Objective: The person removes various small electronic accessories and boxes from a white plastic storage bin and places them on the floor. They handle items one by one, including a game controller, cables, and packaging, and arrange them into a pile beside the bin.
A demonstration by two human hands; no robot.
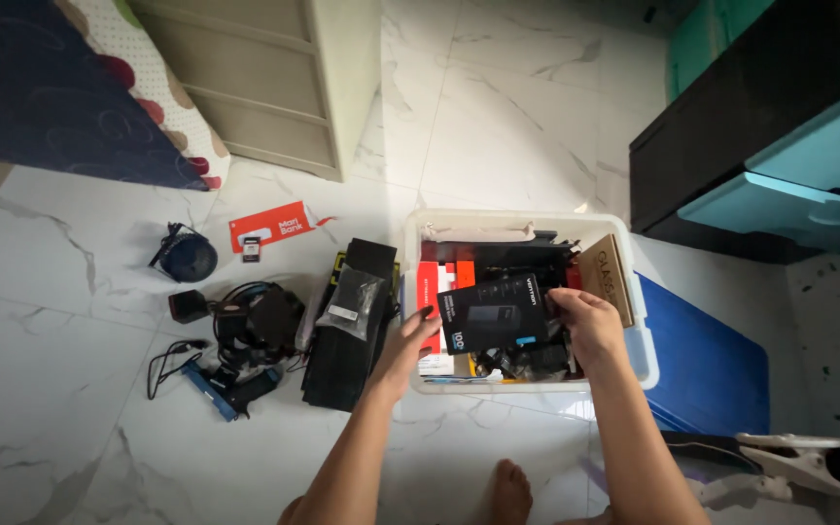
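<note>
Bare toes (510, 491) are seen at the bottom edge, resting on the white marble floor (70, 408). Just above them, two forearms are stretched toward a white plastic bin (527, 222) packed with boxes and cables. A flat black box (495, 311) is held over the bin, tilted, between both hands. The left hand (410, 340) is closed on the box's lower left corner, with the fingers curled under it and the thumb laid on top. The right hand (587, 326) is clamped on the box's right edge, fingers wrapped over the face. Inside the bin, a red box (432, 277) is seen under the left end of the black one, and a brown box (607, 274) is stood on edge against the right wall. A blue lid (702, 369) is laid just right of the bin. Left of the bin, long black packages (347, 326) are stacked, with a tangle of black cables and gadgets (245, 335) beside them and a red card (266, 227) farther back.
</note>
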